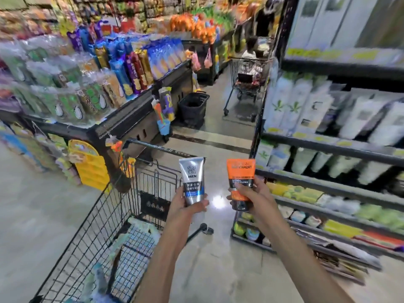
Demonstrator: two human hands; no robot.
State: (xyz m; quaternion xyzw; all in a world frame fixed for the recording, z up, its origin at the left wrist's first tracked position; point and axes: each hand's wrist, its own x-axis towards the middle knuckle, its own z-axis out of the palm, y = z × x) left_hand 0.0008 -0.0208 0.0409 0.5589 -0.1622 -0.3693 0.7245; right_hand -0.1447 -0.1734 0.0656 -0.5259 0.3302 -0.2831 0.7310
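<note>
Silver tube (192,181) gripped by left hand (184,205); orange tube (240,178) gripped by right hand (251,199).

Orange tube (240,171) small print unreadable; shelf bottles (306,110) blurred.

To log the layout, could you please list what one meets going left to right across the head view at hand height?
shopping cart → silver tube, gripped by the left hand → orange tube, gripped by the right hand → shelf rack

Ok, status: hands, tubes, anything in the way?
Left hand grips silver-and-blue plastic tube. Right hand grips orange-and-black plastic tube. Both held up, apart; black wire cart at left.
</note>
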